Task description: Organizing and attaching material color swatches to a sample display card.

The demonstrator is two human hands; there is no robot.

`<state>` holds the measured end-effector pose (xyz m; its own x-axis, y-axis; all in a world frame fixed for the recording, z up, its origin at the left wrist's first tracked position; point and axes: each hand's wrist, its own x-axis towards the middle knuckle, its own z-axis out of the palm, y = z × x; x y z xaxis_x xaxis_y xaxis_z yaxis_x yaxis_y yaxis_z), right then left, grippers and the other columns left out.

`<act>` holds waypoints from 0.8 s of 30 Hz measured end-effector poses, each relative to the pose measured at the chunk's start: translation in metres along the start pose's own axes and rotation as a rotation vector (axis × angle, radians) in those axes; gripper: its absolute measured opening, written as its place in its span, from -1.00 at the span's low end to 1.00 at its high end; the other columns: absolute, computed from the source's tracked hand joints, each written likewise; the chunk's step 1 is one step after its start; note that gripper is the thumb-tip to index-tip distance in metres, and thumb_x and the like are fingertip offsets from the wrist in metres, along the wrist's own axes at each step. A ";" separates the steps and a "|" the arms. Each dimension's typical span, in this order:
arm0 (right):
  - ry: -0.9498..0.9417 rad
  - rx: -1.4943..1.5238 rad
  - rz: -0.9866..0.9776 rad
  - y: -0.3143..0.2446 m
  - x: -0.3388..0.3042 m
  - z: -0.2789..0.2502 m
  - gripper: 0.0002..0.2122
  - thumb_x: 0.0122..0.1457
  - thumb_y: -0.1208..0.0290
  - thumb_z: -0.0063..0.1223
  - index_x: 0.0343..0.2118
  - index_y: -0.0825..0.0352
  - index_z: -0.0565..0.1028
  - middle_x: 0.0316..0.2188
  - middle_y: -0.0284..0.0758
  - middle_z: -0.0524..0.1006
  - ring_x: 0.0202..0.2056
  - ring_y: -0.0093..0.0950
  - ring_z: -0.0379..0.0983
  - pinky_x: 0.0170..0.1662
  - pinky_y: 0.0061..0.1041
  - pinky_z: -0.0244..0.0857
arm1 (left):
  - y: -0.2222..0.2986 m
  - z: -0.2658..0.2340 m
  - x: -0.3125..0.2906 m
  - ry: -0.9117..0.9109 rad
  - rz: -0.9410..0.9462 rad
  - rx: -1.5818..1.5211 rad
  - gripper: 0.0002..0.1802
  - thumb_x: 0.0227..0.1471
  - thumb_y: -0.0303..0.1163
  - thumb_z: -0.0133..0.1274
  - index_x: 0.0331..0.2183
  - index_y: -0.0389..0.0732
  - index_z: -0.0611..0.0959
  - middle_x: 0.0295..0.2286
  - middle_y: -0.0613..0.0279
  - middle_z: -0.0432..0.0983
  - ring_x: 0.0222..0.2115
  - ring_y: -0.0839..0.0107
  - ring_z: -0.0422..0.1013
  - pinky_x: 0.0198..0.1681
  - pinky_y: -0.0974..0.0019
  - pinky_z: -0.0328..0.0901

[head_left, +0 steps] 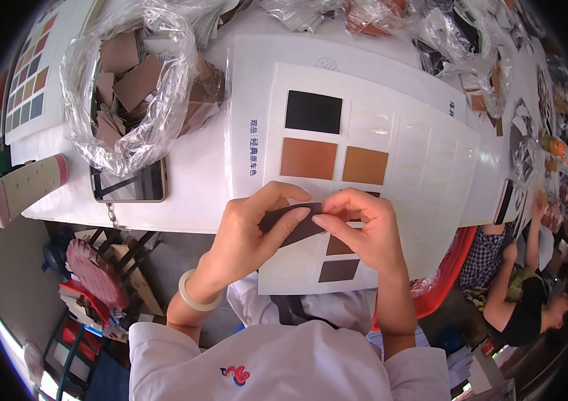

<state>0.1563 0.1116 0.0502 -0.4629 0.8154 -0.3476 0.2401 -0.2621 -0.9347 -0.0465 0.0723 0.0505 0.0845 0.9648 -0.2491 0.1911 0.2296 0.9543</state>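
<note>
A small dark grey-brown swatch (pixel 300 231) is held up over the white sample card. My left hand (pixel 247 228) pinches it between thumb and fingers. At its right corner the thumb and fingertips of my right hand (pixel 369 230) close on it too. Beneath both hands lies the white sample card (pixel 424 234), its near end jutting past the table edge. On it sit a black swatch (pixel 314 112), an orange-brown swatch (pixel 308 158), a tan swatch (pixel 364 165) and a dark taupe swatch (pixel 338 271). Other brown swatches are partly covered by my right hand.
A clear plastic bag (pixel 187 67) of loose brown swatches stands at left, beside a phone (pixel 130 184) and a patterned case (pixel 30 187). More bagged pieces (pixel 377 17) line the far side. A red basket (pixel 454 271) is at right below the table; another person (pixel 524 301) sits beyond it.
</note>
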 end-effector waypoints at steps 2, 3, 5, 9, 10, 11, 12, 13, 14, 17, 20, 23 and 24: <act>0.043 0.066 0.105 0.002 -0.002 0.000 -0.92 0.14 0.56 0.19 -0.36 0.43 0.51 -0.51 -0.38 0.57 -0.48 -0.64 0.55 -0.45 -0.72 0.37 | 0.000 0.001 -0.005 0.014 -0.064 0.020 -0.74 0.06 -0.51 0.18 -0.16 -0.26 0.55 -0.65 0.30 0.47 -0.74 0.59 0.25 -0.66 0.46 0.11; 0.091 0.130 0.210 0.003 -0.002 -0.001 -0.91 0.15 0.55 0.20 -0.37 0.43 0.50 -0.53 -0.36 0.58 -0.50 -0.62 0.56 -0.47 -0.72 0.36 | -0.002 0.000 -0.008 0.022 -0.071 0.022 -0.74 0.06 -0.51 0.18 -0.16 -0.26 0.55 -0.65 0.30 0.47 -0.74 0.59 0.25 -0.66 0.46 0.11; 0.123 0.129 0.238 0.009 -0.004 0.000 -0.89 0.16 0.55 0.19 -0.39 0.42 0.46 -0.53 -0.34 0.58 -0.54 -0.59 0.56 -0.49 -0.72 0.36 | -0.012 -0.004 -0.015 0.192 -0.081 0.092 -0.73 0.06 -0.50 0.18 -0.17 -0.26 0.55 -0.61 0.30 0.50 -0.77 0.64 0.16 -0.68 0.48 0.05; 0.237 0.138 0.252 0.021 -0.010 0.005 -0.89 0.15 0.54 0.19 -0.38 0.43 0.47 -0.53 -0.32 0.58 -0.52 -0.57 0.57 -0.48 -0.70 0.37 | -0.022 -0.016 -0.032 0.285 -0.113 0.107 -0.75 0.05 -0.51 0.18 -0.19 -0.29 0.55 -0.56 0.31 0.54 -0.76 0.68 0.11 -0.69 0.51 0.00; 0.251 0.128 0.234 0.023 -0.011 0.007 -0.89 0.15 0.54 0.19 -0.37 0.44 0.47 -0.53 -0.32 0.58 -0.52 -0.57 0.57 -0.47 -0.69 0.38 | -0.024 -0.016 -0.035 0.302 -0.114 0.098 -0.78 0.04 -0.53 0.18 -0.21 -0.29 0.56 -0.54 0.31 0.55 -0.76 0.70 0.11 -0.69 0.53 0.00; 0.261 0.121 0.215 0.024 -0.011 0.008 -0.89 0.15 0.55 0.18 -0.37 0.44 0.47 -0.53 -0.32 0.58 -0.52 -0.57 0.57 -0.46 -0.68 0.39 | -0.024 -0.017 -0.038 0.305 -0.118 0.101 -0.78 0.04 -0.53 0.18 -0.21 -0.29 0.56 -0.54 0.31 0.55 -0.76 0.70 0.11 -0.69 0.53 0.00; 0.258 0.124 0.216 0.024 -0.011 0.009 -0.89 0.15 0.55 0.18 -0.37 0.44 0.47 -0.53 -0.32 0.58 -0.52 -0.57 0.57 -0.46 -0.68 0.39 | -0.024 -0.017 -0.041 0.310 -0.112 0.110 -0.79 0.04 -0.54 0.18 -0.23 -0.28 0.57 -0.53 0.31 0.56 -0.75 0.70 0.11 -0.69 0.54 0.01; 0.251 0.111 0.203 0.024 -0.011 0.010 -0.89 0.15 0.55 0.19 -0.37 0.45 0.47 -0.53 -0.32 0.58 -0.52 -0.57 0.57 -0.45 -0.67 0.40 | -0.024 -0.017 -0.043 0.315 -0.105 0.119 -0.80 0.03 -0.55 0.18 -0.24 -0.28 0.58 -0.52 0.32 0.56 -0.75 0.71 0.11 -0.69 0.54 0.01; 0.243 0.099 0.191 0.024 -0.011 0.011 -0.88 0.15 0.55 0.19 -0.38 0.45 0.47 -0.53 -0.32 0.58 -0.52 -0.57 0.57 -0.43 -0.67 0.41 | -0.024 -0.017 -0.044 0.316 -0.108 0.120 -0.80 0.03 -0.55 0.18 -0.24 -0.28 0.58 -0.52 0.32 0.56 -0.75 0.71 0.11 -0.69 0.54 0.01; 0.246 0.109 0.182 0.025 -0.014 0.011 -0.89 0.15 0.55 0.18 -0.38 0.45 0.47 -0.53 -0.33 0.58 -0.51 -0.58 0.57 -0.42 -0.66 0.43 | -0.021 -0.013 -0.045 0.309 -0.091 0.099 -0.83 0.02 -0.56 0.18 -0.27 -0.28 0.59 -0.50 0.32 0.57 -0.75 0.71 0.12 -0.68 0.55 0.03; 0.235 0.167 0.185 0.023 -0.014 0.008 -0.89 0.16 0.56 0.18 -0.39 0.46 0.47 -0.53 -0.32 0.58 -0.50 -0.59 0.55 -0.41 -0.64 0.46 | -0.022 -0.011 -0.045 0.305 -0.087 0.087 -0.84 0.02 -0.56 0.19 -0.28 -0.28 0.60 -0.49 0.33 0.57 -0.75 0.71 0.12 -0.68 0.55 0.04; 0.221 0.173 0.192 0.024 -0.014 0.007 -0.90 0.16 0.57 0.17 -0.38 0.46 0.46 -0.53 -0.32 0.57 -0.50 -0.59 0.55 -0.41 -0.62 0.47 | -0.022 -0.011 -0.044 0.311 -0.078 0.100 -0.85 0.01 -0.56 0.19 -0.29 -0.29 0.60 -0.48 0.32 0.58 -0.75 0.70 0.12 -0.68 0.55 0.04; 0.221 0.173 0.193 0.024 -0.014 0.007 -0.90 0.16 0.57 0.17 -0.38 0.46 0.46 -0.53 -0.32 0.57 -0.50 -0.59 0.55 -0.41 -0.62 0.47 | -0.022 -0.011 -0.043 0.319 -0.074 0.104 -0.86 0.02 -0.56 0.19 -0.30 -0.29 0.61 -0.49 0.32 0.57 -0.75 0.70 0.11 -0.68 0.55 0.03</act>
<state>0.1626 0.0908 0.0322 -0.2229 0.8294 -0.5122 0.1483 -0.4904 -0.8588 -0.0647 0.0268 0.0424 -0.2401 0.9413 -0.2372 0.2851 0.3020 0.9097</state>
